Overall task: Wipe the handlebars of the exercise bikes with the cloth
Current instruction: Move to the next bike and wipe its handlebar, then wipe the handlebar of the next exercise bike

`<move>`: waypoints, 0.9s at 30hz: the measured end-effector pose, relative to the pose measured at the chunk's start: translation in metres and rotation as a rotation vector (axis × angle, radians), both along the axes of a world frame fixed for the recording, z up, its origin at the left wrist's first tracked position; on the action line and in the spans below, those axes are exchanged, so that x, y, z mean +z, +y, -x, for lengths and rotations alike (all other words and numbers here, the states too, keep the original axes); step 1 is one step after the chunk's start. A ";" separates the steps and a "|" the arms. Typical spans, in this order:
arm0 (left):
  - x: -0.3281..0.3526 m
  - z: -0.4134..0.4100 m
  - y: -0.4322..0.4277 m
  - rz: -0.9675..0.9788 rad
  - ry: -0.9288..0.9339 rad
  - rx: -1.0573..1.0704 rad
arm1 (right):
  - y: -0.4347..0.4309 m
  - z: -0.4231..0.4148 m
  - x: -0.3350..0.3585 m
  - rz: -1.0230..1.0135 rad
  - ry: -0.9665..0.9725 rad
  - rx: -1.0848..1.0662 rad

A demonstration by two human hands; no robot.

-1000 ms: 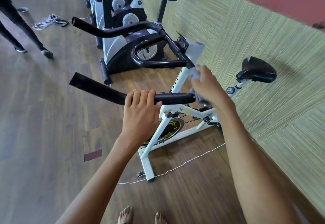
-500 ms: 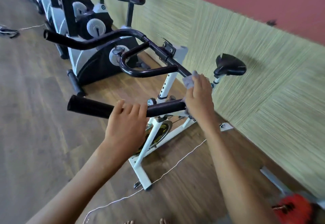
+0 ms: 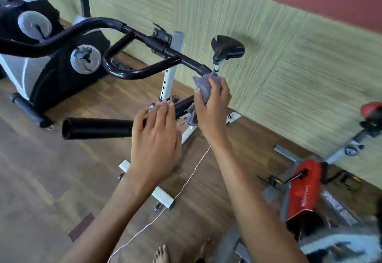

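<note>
The white exercise bike's black handlebar has a near foam grip (image 3: 97, 128) pointing left and a far grip (image 3: 51, 41) curving away. My left hand (image 3: 155, 138) lies over the near grip with its fingers fairly straight across the bar. My right hand (image 3: 213, 110) grips a grey cloth (image 3: 203, 83) wrapped round the bend where the near grip rises to the crossbar (image 3: 175, 53). Part of the cloth hangs below my palm. The bar under both hands is hidden.
The bike's white post (image 3: 168, 83) and black seat (image 3: 227, 48) stand beyond my hands. A black and grey bike (image 3: 51, 72) is at the left, a red bike (image 3: 303, 190) at the right. A white cord (image 3: 186, 182) crosses the wooden floor. The wall (image 3: 289, 56) is close behind.
My left hand's fingers have uncurled from the near grip. My right hand with the cloth has moved up the bend. The view has swung right, bringing the red bike in.
</note>
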State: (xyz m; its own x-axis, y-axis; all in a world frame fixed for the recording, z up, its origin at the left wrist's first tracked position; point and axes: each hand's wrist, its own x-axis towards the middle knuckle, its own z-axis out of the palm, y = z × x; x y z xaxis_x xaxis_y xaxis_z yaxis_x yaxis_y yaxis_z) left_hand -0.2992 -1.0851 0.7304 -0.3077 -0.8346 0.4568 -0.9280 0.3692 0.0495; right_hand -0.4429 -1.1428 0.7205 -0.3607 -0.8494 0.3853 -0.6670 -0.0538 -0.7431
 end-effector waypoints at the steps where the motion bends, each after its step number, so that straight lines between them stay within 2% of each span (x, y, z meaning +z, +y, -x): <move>1: -0.003 0.003 0.002 0.006 0.046 -0.039 | 0.004 0.004 0.002 -0.001 0.023 0.003; 5: -0.015 0.022 0.013 -0.030 0.157 -0.152 | 0.044 0.039 0.005 -0.051 -0.038 -0.012; 8: -0.023 0.046 0.017 -0.117 0.141 -0.243 | 0.102 0.082 -0.005 -0.206 -0.042 -0.068; 12: -0.039 0.092 0.023 -0.481 0.016 -0.453 | 0.190 0.133 -0.023 -0.442 -0.229 -0.164; 14: -0.049 0.124 0.033 -0.660 -0.032 -0.596 | 0.236 0.155 -0.033 -0.475 -0.357 -0.241; 16: -0.055 0.153 0.046 -0.728 -0.071 -0.692 | 0.276 0.167 -0.040 -0.445 -0.451 -0.319; 22: -0.059 0.250 0.095 -0.676 -0.234 -0.971 | 0.359 0.184 -0.028 -0.342 -0.448 -0.614; 27: -0.044 0.321 0.114 -0.685 -0.167 -1.213 | 0.380 0.195 0.021 -0.095 -0.390 -0.849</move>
State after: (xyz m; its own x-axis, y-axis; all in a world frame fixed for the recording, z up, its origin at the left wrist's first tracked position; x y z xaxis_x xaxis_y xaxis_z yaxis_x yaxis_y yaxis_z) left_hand -0.6202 -0.9707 0.6866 -0.9978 -0.0531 -0.0405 -0.0658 0.8824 0.4659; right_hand -0.6384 -0.7624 0.7416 -0.9631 -0.2646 0.0494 -0.1585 0.4091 -0.8986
